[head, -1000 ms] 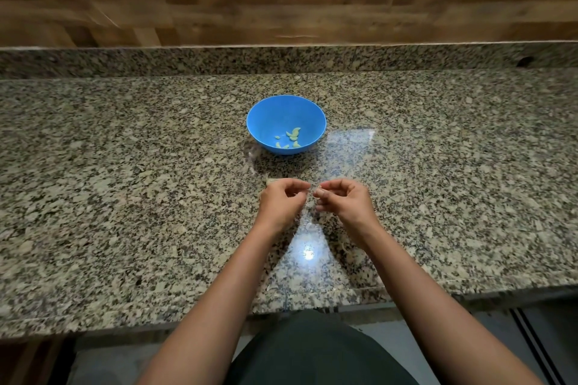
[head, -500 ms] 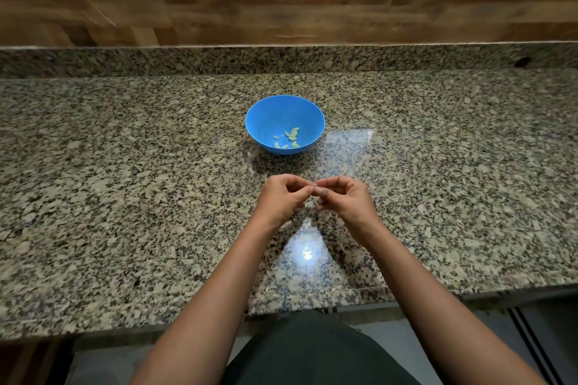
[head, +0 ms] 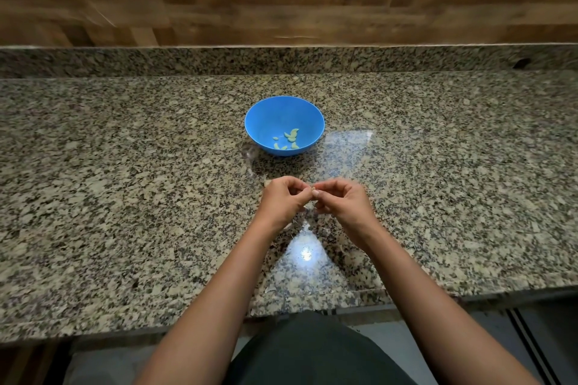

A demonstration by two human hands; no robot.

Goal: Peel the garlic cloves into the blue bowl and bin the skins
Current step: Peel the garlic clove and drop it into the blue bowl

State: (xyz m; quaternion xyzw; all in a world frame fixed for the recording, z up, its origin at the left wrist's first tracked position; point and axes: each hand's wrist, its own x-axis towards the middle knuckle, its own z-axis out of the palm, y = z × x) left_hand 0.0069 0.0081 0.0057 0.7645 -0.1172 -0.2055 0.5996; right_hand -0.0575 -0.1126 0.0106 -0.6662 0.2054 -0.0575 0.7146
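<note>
The blue bowl (head: 266, 117) stands on the granite countertop (head: 125, 197), about in the middle of its width and nearer to the back edge than to the front edge. In its bottom lie several peeled cloves (head: 290, 138), pale yellow-green. Between the bowl and the front edge are both hands, with the fingers curled. The left hand (head: 281, 201) and the right hand (head: 344, 201) meet at the fingertips and together they pinch a small pale garlic clove (head: 312, 190), which the fingers mostly hide. Some thin skins (head: 305, 228) lie on the countertop just under the hands, and a few more just left of the bowl. Behind the back edge rises a wooden wall (head: 281, 9).
</note>
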